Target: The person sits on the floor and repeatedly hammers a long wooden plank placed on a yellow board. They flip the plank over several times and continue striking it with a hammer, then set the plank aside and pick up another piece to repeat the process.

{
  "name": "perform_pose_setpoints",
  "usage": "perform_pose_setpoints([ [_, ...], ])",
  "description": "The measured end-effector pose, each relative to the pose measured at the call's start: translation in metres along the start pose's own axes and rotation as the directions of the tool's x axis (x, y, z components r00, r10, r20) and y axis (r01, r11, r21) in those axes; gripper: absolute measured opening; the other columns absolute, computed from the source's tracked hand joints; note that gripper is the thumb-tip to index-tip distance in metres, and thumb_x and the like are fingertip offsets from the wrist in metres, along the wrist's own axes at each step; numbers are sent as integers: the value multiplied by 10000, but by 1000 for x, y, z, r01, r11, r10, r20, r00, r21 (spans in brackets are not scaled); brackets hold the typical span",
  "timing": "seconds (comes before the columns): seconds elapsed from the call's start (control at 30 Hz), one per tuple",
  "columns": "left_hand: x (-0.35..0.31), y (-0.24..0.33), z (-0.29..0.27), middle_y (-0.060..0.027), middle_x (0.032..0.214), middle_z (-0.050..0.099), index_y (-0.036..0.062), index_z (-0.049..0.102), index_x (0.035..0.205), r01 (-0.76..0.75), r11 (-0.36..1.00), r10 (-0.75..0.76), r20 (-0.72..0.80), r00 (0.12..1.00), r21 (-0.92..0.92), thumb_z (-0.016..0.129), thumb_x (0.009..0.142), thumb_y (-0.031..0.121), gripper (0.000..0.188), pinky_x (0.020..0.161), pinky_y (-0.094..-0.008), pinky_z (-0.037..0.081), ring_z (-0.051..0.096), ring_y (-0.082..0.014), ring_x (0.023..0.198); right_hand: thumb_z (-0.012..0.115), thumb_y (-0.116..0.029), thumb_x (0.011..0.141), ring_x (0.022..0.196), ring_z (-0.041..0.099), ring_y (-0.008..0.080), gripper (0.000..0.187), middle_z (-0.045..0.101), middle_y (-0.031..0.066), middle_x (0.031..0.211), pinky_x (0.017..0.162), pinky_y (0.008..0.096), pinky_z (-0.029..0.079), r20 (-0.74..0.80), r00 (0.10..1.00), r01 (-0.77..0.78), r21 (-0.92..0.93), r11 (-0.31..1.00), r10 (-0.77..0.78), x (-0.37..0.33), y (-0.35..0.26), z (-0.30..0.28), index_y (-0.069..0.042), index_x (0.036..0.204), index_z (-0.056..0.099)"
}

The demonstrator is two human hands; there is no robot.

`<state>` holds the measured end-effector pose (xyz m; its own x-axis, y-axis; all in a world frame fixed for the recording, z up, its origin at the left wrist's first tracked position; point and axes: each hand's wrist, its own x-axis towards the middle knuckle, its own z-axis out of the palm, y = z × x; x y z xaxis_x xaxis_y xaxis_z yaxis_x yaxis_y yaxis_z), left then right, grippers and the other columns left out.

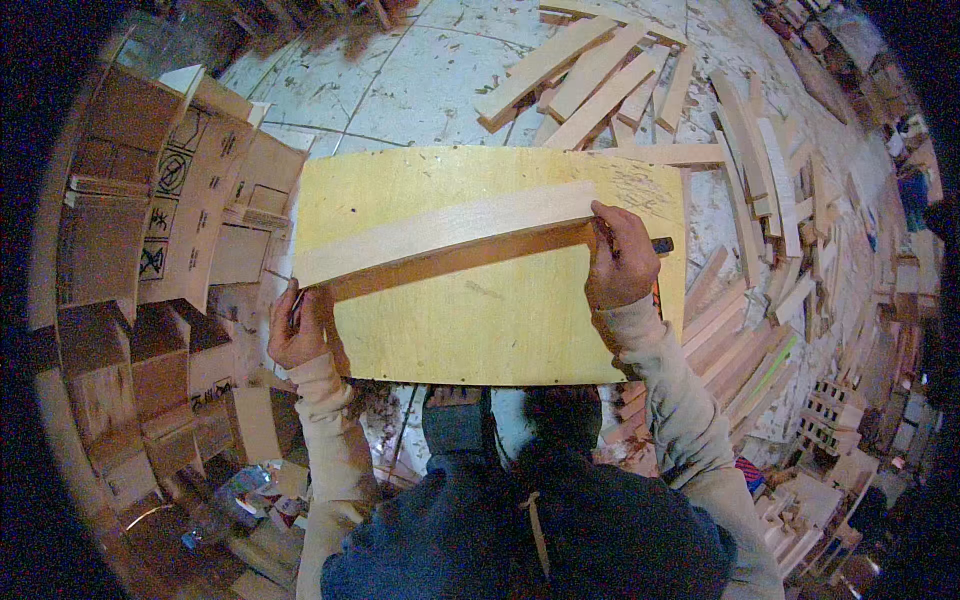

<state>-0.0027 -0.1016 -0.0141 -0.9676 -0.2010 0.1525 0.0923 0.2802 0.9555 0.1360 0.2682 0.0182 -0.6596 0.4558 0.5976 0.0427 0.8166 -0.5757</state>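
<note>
A long, pale wooden board [450, 232] spans the yellow tabletop [470, 335], its right end slightly farther from me than its left. My left hand [298, 325] grips the left end at the table's left edge, fingers closed around it. At the other end my right hand [622, 258] pinches the board's corner. A shadow runs along the board's near side; whether the board rests on the surface or is raised a little I cannot tell. Just beyond my right hand lies a dark tool handle [662, 245], mostly hidden by the hand.
Several loose wooden boards [600, 90] lie piled on the pale tiled floor [430, 75] beyond the table. More lumber [730, 340] is stacked to the right. Open cardboard boxes [190, 200] stand close on the left.
</note>
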Motion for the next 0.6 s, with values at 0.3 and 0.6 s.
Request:
perform_pose_setpoints([
  [0.3, -8, 15, 12, -71, 904, 635, -38, 682, 1038, -85, 996, 83, -62, 995, -31, 674, 804, -51, 235, 740, -253, 509, 598, -129, 824, 623, 114, 762, 790, 643, 243, 327, 634, 180, 959, 681, 313, 530, -35, 999, 7, 9, 1000, -7, -9, 2, 9, -7, 1065, 643],
  [0.6, -5, 15, -17, -132, 1058, 672, -12, 644, 1135, -136, 988, 133, 39, 990, 78, 638, 868, 24, 270, 796, -296, 520, 638, -171, 910, 655, 80, 777, 749, 630, 224, 321, 614, 172, 984, 634, 297, 521, 81, 997, 10, -17, 1000, -8, -7, 0, 3, -22, 1081, 645],
])
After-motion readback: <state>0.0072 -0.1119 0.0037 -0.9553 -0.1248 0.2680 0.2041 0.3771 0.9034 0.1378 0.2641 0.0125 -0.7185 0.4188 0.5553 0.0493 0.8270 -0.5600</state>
